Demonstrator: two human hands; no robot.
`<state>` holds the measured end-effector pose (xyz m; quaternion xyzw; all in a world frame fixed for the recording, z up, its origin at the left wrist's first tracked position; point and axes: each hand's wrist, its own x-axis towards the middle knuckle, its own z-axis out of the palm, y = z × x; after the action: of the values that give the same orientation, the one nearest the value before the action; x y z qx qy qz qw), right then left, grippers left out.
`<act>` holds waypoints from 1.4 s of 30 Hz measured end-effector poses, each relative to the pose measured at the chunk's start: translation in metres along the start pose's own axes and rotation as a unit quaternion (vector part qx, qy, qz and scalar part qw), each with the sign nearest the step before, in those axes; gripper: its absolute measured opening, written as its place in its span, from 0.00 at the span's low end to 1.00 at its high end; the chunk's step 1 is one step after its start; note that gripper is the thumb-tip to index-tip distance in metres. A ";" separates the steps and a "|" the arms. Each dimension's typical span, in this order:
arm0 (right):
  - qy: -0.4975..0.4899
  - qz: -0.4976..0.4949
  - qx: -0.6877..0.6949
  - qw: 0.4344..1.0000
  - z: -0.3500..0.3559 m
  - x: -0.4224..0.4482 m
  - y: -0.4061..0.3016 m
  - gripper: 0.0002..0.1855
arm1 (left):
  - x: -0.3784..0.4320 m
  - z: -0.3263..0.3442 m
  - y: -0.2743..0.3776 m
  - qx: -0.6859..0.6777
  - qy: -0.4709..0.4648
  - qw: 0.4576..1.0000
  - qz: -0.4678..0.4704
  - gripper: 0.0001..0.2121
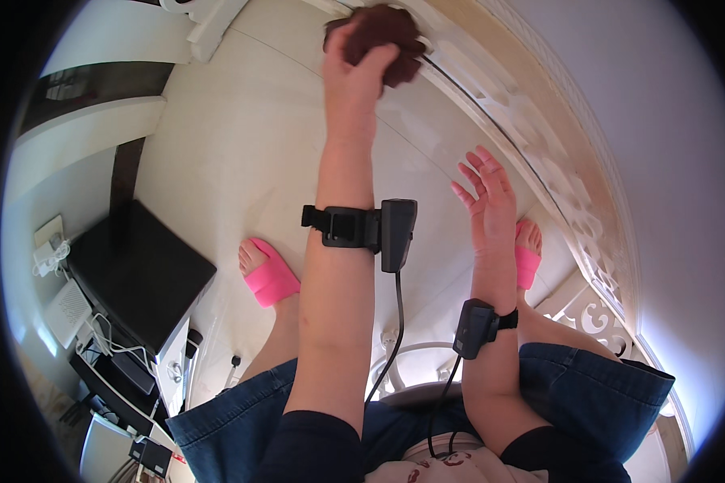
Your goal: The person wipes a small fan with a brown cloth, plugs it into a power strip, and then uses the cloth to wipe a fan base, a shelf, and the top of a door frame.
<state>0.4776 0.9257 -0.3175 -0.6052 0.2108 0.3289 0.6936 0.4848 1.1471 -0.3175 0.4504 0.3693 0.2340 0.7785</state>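
Note:
My left hand [357,54] reaches far forward, fingers shut on a bunched dark brown cloth [393,39]. That cloth lies against the lower edge of a cream carved openwork panel [495,115] at the top of the view. My right hand [486,187] holds nothing; its fingers are apart and slightly bent, above the floor beside the panel. Each forearm wears a strapped black device with a cable.
Pale floor tiles [217,145] spread between pink slippers [272,282] on my feet. At left are a black-topped cabinet [145,271], a white router [69,311] and tangled white cables. A round-backed chair or stool frame [423,349] shows behind my legs.

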 end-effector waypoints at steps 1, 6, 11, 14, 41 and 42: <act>-0.003 -0.002 -0.002 1.000 0.003 0.001 0.001 0.20 | 0.002 0.003 0.002 0.031 -0.016 0.999 -0.036 0.19; -0.015 -0.013 -0.011 1.000 0.022 0.008 -0.007 0.20 | -0.005 0.002 -0.002 -0.120 0.015 0.993 -0.003 0.18; -0.068 -0.043 -0.007 0.997 0.047 0.014 -0.017 0.20 | 0.012 0.005 0.033 -0.200 0.054 0.975 0.076 0.17; -0.086 -0.036 -0.001 0.996 0.064 0.016 -0.019 0.20 | 0.017 0.006 0.028 -0.036 0.019 0.997 0.070 0.18; -0.133 -0.081 -0.107 0.982 0.150 0.022 -0.061 0.21 | 0.115 -0.030 0.074 0.133 0.136 0.960 0.204 0.23; -0.135 -0.083 -0.107 0.982 0.152 0.021 -0.062 0.21 | 0.108 -0.027 0.082 0.066 0.137 0.973 0.175 0.21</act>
<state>0.5200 1.0758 -0.2616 -0.6412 0.0279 0.3696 0.6719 0.5279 1.2766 -0.2939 0.5222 0.4024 0.4010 0.6361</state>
